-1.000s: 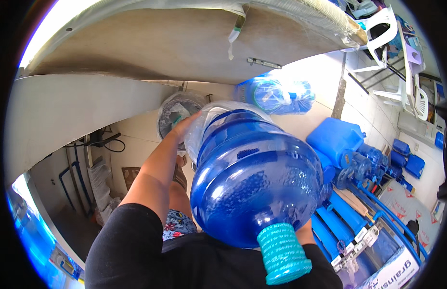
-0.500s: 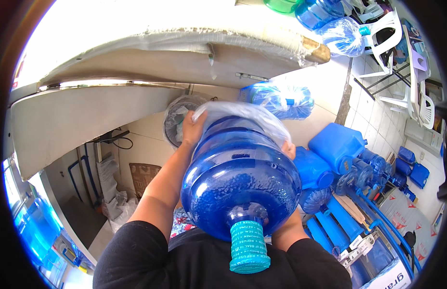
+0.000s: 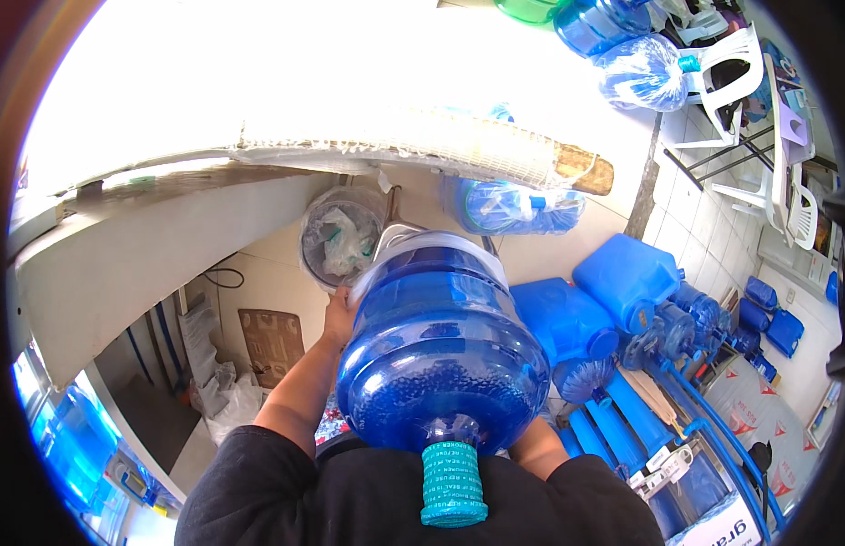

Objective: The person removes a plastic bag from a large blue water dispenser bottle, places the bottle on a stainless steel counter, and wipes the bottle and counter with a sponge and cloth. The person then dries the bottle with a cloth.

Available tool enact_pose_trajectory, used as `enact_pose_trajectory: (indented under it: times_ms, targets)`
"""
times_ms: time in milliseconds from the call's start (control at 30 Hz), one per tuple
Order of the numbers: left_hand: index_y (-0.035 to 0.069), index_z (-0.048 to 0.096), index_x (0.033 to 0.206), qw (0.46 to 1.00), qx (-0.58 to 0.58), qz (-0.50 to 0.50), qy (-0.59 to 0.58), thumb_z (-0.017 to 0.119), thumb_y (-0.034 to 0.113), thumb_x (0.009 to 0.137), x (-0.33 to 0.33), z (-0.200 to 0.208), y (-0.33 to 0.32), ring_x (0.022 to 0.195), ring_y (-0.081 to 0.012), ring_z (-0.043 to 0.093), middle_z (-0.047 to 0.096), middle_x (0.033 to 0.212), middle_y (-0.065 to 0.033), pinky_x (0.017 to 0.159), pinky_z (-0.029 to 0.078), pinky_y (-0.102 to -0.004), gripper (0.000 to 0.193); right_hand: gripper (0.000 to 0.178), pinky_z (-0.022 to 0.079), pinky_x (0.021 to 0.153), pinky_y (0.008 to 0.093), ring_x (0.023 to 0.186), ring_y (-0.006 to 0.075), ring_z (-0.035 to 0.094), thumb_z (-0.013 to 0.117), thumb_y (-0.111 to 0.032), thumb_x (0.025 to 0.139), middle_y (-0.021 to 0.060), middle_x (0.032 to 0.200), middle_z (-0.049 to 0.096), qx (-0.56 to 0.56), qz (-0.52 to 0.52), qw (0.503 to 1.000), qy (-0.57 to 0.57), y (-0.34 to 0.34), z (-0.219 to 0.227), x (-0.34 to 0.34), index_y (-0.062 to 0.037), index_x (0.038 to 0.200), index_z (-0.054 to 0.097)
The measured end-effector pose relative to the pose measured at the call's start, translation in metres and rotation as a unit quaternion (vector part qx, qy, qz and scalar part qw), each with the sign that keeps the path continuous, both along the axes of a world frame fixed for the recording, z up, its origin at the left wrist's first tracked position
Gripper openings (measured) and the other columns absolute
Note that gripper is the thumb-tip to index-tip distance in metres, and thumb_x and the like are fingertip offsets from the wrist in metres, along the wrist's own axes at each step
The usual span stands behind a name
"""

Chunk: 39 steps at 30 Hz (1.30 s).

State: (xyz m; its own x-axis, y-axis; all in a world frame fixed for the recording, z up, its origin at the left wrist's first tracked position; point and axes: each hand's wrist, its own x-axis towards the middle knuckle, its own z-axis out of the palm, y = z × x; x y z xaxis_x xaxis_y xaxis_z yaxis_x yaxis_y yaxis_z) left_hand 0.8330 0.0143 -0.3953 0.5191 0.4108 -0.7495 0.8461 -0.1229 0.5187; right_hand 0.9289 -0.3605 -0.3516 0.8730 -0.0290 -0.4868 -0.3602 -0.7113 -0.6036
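A white chair (image 3: 737,47) stands on pale tiles (image 3: 703,226) (harsh glare (image 3: 213,73), upper left).

Looks like a water-refilling shop.
Shows many big blue bottles (image 3: 440,364), some wrapped in clear plastic, also blue canisters (image 3: 627,273) and filter-like cylinders (image 3: 621,428).

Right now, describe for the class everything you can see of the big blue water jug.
The jug is large and ringed, apparently glossy, see-through blue plastic. A teal printed wrap covers its neck, which points toward the wearer's black shirt; the base points away. Thin whitish film lies around the base end. The left hand is at its side, by the film; the right hand is hidden. What supports the jug, and whether it holds water, I cannot tell.
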Motion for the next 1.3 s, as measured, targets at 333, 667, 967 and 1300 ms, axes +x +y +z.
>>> enact_pose_trajectory:
  times_ms: [333,667,967,1300]
  targets:
    - [-0.002,0.061,0.111,0.916,-0.024,-0.339,0.212,0.057,0.036,0.091,-0.006,0.056,0.002,0.09,-0.0405,0.068,0.068,0.1,-0.0277,0.084,0.053,-0.0469,0.043,0.033,0.051,0.075,0.031,0.082,0.0145,0.063,0.07,-0.017,0.086,0.0082,0.101,0.068,0.024,-0.005,1.0,-0.003,0.002,0.051,-0.02,-0.0037,0.115,0.06]
    - [-0.002,0.061,0.114,0.939,-0.213,-0.157,0.218,0.055,0.038,0.094,-0.038,0.035,-0.069,0.084,-0.0321,0.068,0.069,0.096,-0.0212,0.077,0.055,-0.0421,0.046,0.032,0.051,0.075,0.0309,0.082,0.0147,0.063,0.071,-0.017,0.086,0.0084,0.101,0.068,0.072,0.01,0.997,0.0,0.043,0.033,-0.016,-0.0035,0.114,0.061]
    - [-0.002,0.061,0.117,0.898,-0.361,0.024,0.248,0.053,0.041,0.096,-0.029,0.084,-0.047,0.078,-0.0245,0.068,0.07,0.094,-0.0154,0.071,0.057,-0.0377,0.048,0.031,0.051,0.075,0.0308,0.082,0.015,0.063,0.071,-0.016,0.086,0.0085,0.1,0.069,0.061,-0.002,0.998,0.021,0.025,0.06,-0.008,-0.0033,0.113,0.062]
    - [-0.002,0.065,0.109,0.985,-0.06,0.15,0.055,0.052,0.042,0.099,0.01,0.224,0.024,0.06,-0.0153,0.066,0.069,0.082,-0.0098,0.051,0.055,-0.0298,0.046,0.02,0.05,0.075,0.0294,0.082,0.0152,0.063,0.071,-0.014,0.086,0.0084,0.096,0.071,0.04,-0.073,0.996,0.009,0.005,0.135,0.051,-0.0013,0.1,0.067]
